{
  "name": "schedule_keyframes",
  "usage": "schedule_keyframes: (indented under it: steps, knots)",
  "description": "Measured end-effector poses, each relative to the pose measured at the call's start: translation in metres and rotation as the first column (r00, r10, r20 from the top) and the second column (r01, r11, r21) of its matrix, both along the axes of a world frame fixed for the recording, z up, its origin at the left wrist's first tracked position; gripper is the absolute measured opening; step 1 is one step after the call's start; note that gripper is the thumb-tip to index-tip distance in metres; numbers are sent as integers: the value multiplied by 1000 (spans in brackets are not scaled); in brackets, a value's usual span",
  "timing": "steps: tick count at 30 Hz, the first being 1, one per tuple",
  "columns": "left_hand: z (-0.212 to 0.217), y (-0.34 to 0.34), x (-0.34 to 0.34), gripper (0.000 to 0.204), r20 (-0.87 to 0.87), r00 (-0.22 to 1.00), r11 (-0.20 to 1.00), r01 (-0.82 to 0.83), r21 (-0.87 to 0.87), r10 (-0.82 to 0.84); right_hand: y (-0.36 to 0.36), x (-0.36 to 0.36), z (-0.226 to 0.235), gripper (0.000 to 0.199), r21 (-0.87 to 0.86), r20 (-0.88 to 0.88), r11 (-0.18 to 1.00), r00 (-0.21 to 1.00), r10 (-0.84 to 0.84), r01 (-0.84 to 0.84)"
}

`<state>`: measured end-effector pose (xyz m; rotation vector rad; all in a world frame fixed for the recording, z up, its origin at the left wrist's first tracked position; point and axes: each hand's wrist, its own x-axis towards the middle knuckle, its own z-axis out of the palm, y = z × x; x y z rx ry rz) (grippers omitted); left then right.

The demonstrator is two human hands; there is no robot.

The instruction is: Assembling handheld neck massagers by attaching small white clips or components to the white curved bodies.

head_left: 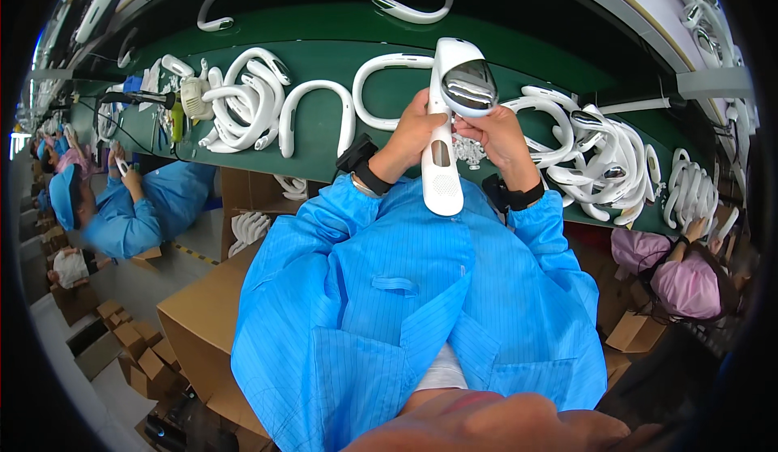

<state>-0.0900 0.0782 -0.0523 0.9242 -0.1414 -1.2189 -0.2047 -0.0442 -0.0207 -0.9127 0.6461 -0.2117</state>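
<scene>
A white curved neckband device [443,192] with a glossy silver end panel stands in front of my chest, its long arm pointing down toward me. My left hand [412,132] is closed around its left side, thumb across the white shell. Pinched fingers of my right hand [504,137] touch the device just under the silver panel; whether they also hold a small part is hidden. Behind my right fingers, small whitish pieces [468,152] lie in a heap on the green bench [324,168]. Beyond my left hand rests another white U-shaped band [369,87].
White bands are piled at left [251,99] and right [608,160]. A green-handled tool [177,119] lies at far left. A large cardboard box [207,306] stands beside me. Co-workers in blue [154,209] and pink [689,282] sit at either side.
</scene>
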Motion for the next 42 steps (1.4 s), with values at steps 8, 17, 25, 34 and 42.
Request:
schedule_keyframes:
  steps: [8,17,25,34,42]
  knots:
    - [9,6,-1,48,14,997,997,-72,-23,72,2,20,0,15,10,-42,995,995,95,-94]
    - [15,10,5,49,54,997,998,-59,-34,61,-1,29,2,14,-183,-71,978,994,85,-97]
    - [16,4,1,44,28,1000,1000,1,15,-1,-3,42,17,12,-990,-124,38,963,239,-137]
    - [20,3,0,48,31,999,1000,-13,-14,13,1,41,21,15,-970,-242,-59,902,359,-237]
    - [34,3,-6,57,39,996,996,-73,-52,75,-1,23,4,39,-852,-184,449,956,226,-270]
